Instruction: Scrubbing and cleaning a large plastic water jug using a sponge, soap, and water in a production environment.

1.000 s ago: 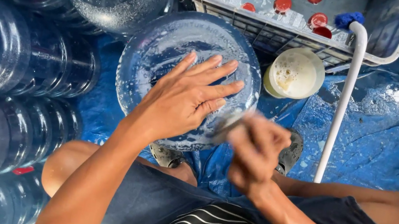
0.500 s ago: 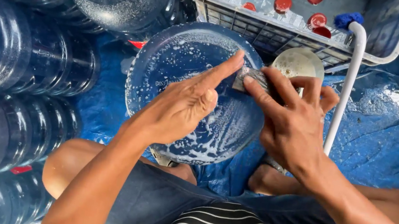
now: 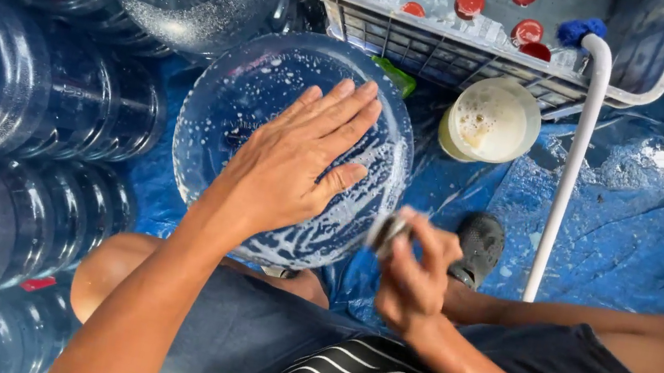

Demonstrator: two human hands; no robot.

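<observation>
Your left hand [image 3: 295, 162] lay flat and open on the soapy round face of the large blue water jug [image 3: 230, 96], fingers spread and pointing up and away from you, toward the white plastic crate [image 3: 465, 51] beyond the jug. The palm pressed on the jug and grasped nothing. The jug stood directly in front of your knees, with that round face turned up at you, so its long axis ran roughly along your line of sight, down toward the blue tarp [image 3: 642, 232].

Your right hand [image 3: 412, 274] was clenched around a small scrubbing pad [image 3: 386, 228], blurred, so its make could not be told. It sat at the jug's lower right rim, touching or just beside it; from that hand the jug's foamy face lay up and to the left. The left hand was the one fully on the jug, the right only at its edge.

Right of the jug stood a cream tub [image 3: 494, 119] with suds, and beyond it a white pipe [image 3: 570, 165]. More jugs [image 3: 13, 85] lay stacked to the jug's left.
</observation>
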